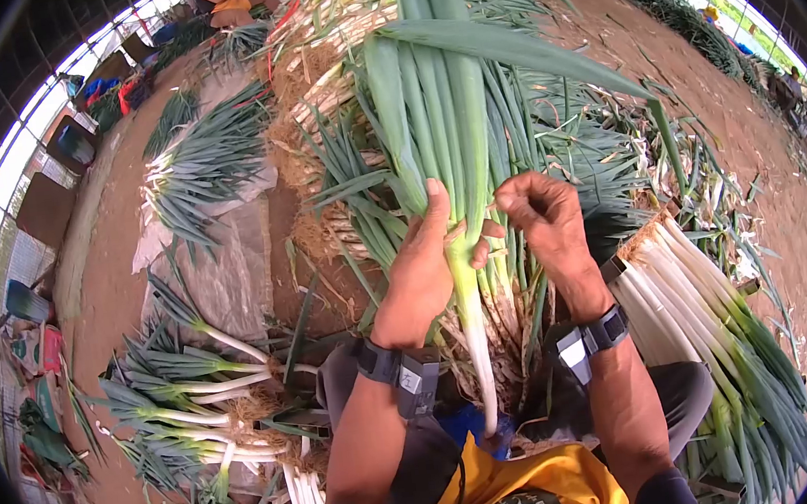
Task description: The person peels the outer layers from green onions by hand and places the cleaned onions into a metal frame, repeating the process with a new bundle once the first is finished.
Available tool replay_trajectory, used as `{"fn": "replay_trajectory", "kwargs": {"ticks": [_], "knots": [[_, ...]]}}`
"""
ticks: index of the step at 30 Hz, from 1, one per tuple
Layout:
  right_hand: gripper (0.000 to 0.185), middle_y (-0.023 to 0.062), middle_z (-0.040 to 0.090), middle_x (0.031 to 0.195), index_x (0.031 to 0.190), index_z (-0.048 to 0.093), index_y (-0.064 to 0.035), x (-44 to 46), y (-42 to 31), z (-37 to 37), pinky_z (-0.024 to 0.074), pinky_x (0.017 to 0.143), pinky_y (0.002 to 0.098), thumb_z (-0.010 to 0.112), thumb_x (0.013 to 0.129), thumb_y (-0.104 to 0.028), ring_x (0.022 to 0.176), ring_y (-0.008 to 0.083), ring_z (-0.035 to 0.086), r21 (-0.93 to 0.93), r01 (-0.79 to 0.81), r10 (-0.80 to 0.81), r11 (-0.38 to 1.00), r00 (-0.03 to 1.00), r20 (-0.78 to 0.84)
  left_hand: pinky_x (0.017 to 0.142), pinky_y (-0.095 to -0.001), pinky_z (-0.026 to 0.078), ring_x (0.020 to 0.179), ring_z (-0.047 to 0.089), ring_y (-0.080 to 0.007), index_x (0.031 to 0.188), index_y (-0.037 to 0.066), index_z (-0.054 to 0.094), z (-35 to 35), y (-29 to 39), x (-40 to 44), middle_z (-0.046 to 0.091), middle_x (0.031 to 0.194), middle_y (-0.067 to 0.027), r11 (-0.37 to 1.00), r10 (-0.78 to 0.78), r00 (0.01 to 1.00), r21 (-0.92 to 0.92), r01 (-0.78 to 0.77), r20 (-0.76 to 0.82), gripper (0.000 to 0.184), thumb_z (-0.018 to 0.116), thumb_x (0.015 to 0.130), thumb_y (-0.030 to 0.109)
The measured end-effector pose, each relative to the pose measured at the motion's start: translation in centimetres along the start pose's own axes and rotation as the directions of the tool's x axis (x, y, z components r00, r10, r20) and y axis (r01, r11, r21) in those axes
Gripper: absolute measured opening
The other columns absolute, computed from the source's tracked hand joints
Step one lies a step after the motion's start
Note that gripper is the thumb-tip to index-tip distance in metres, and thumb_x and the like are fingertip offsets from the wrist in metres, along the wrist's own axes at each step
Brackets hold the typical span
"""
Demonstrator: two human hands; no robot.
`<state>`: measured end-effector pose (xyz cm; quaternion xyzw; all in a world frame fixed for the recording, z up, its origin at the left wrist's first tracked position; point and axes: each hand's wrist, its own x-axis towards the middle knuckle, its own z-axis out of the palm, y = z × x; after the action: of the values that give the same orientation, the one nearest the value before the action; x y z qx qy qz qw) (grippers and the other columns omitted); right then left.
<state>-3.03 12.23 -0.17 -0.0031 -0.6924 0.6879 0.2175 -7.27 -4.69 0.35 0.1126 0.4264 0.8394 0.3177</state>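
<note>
A large green onion [470, 314] stands nearly upright in front of me, its white root end down near my lap and its broad green leaves fanning upward. My left hand [421, 275] is wrapped around it where the leaves meet the pale stalk. Beside that spot, on the right, my right hand [553, 226] has its fingers curled, with thumb and forefinger pinched together close to the leaf bases. Whatever sits in that pinch is too small to make out. Both wrists wear dark bands with small grey devices.
A big heap of green onions [332, 38] lies ahead. Peeled white stalks [688, 291] are stacked at my right. Loose onions [204, 411] lie at my left, and another bunch [203, 165] rests on a plastic sheet [228, 270]. Another person [228, 0] is at the far left.
</note>
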Motion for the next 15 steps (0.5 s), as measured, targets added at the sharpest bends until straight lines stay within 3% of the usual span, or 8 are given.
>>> {"fn": "replay_trajectory", "kwargs": {"ticks": [4,5,9,13,14,15], "knots": [[0.004,-0.0057,0.055,0.067,0.089,0.067,0.0007,2.0,0.2,-2.3,0.0345,0.051,0.0221,0.065,0.091,-0.002,0.059,0.0028,0.044,-0.297,0.117,-0.16,0.948,0.979,-0.124,0.065,-0.0292,0.046,0.067,0.055,-0.0171,0.132,0.004,0.052,1.6,0.5,-0.6,0.069,0.102,-0.0203,1.0,0.003,0.998,-0.006,-0.002,0.069,0.07,0.04,0.099,0.064],[0.004,-0.0063,0.054,0.066,0.088,0.068,-0.0008,2.6,0.6,-3.0,0.0339,0.051,0.0224,0.066,0.091,-0.003,0.058,0.0025,0.043,-0.329,0.154,-0.216,0.932,0.963,-0.162,0.065,-0.0283,0.046,0.067,0.054,-0.0166,0.133,0.005,0.051,1.2,0.4,-0.6,0.069,0.103,-0.0216,1.0,-0.016,0.992,0.0,0.016,0.128,0.069,0.039,0.1,0.064],[0.007,-0.0036,0.059,0.069,0.087,0.069,-0.0023,3.1,2.6,-8.2,0.0361,0.052,0.0243,0.067,0.091,-0.007,0.06,0.0046,0.045,-0.346,0.155,-0.292,0.926,0.873,-0.391,0.065,-0.0284,0.046,0.066,0.054,-0.0162,0.128,0.007,0.054,0.3,0.2,-0.4,0.069,0.099,-0.0207,1.0,-0.018,0.993,0.011,0.017,0.115,0.066,0.041,0.099,0.065],[0.011,0.0028,0.065,0.07,0.087,0.07,-0.0011,-0.6,4.4,-15.0,0.0405,0.057,0.0285,0.068,0.089,-0.012,0.058,0.0114,0.05,-0.512,-0.08,-0.246,0.855,0.807,-0.537,0.062,-0.029,0.046,0.066,0.055,-0.0176,0.121,0.007,0.057,-1.1,1.3,-0.4,0.068,0.096,-0.0212,0.996,0.068,0.997,-0.053,-0.066,0.039,0.062,0.047,0.097,0.064],[0.014,0.0091,0.068,0.072,0.088,0.07,0.0003,-2.2,4.7,-16.1,0.0444,0.058,0.0314,0.068,0.087,-0.014,0.059,0.0165,0.058,-0.714,-0.209,-0.215,0.668,0.864,-0.455,0.061,-0.0293,0.045,0.066,0.054,-0.018,0.122,0.004,0.056,-1.6,1.7,-0.3,0.067,0.097,-0.0221,0.995,0.082,0.996,-0.065,-0.079,0.031,0.064,0.047,0.097,0.063],[0.018,0.0127,0.069,0.074,0.088,0.069,0.001,-4.8,5.5,-16.3,0.0481,0.061,0.0341,0.067,0.087,-0.017,0.063,0.0209,0.065,-0.756,-0.177,-0.17,0.63,0.919,-0.357,0.061,-0.0296,0.045,0.066,0.054,-0.0184,0.123,0.002,0.056,-1.9,2.2,-0.4,0.066,0.097,-0.0231,0.992,0.099,0.995,-0.076,-0.097,0.023,0.067,0.047,0.097,0.063]]}}
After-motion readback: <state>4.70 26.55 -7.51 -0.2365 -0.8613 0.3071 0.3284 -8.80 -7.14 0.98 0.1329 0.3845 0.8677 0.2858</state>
